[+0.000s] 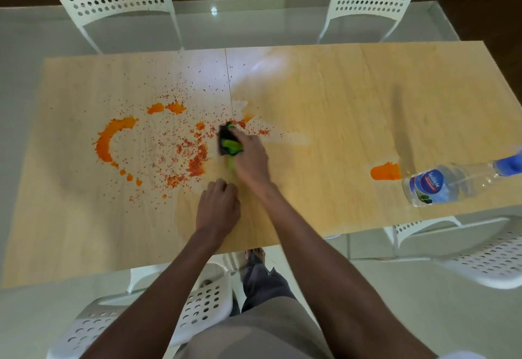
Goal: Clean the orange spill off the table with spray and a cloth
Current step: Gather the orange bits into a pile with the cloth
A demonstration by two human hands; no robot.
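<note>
Half the green cloth [229, 144] is hidden under the right hand [248, 158], whose curled fingers clamp it against the table [324, 110] amid the orange spill [158, 144], while the left hand [217, 206] rests loosely curled nearby, holding nothing.

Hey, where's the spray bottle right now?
In the head view, the spray bottle stands at the table's far right edge, just right of a lone orange blob, away from both hands.
</note>
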